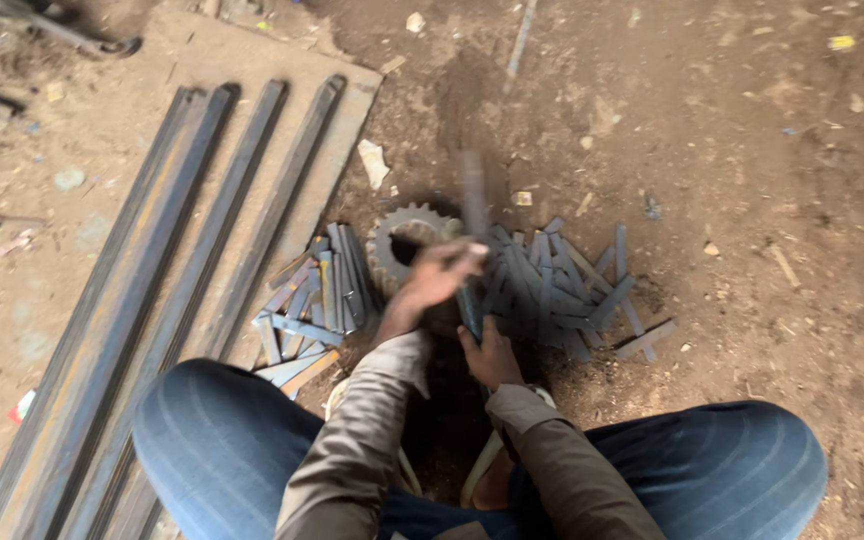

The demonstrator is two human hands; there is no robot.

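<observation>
From the head camera, the person is squatting on bare dirt, knees in blue trousers framing the scene. The left hand (432, 280) is closing around a blurred dark rod (473, 200) — likely a tool handle — raised above a toothed gear (404, 240) lying on the ground. The right hand (492, 355) is gripping a short flat metal strip (470, 308) upright just beside the gear. Piles of cut metal strips (562, 290) are lying on either side, and long steel bars (182, 290) are lying to the left.
</observation>
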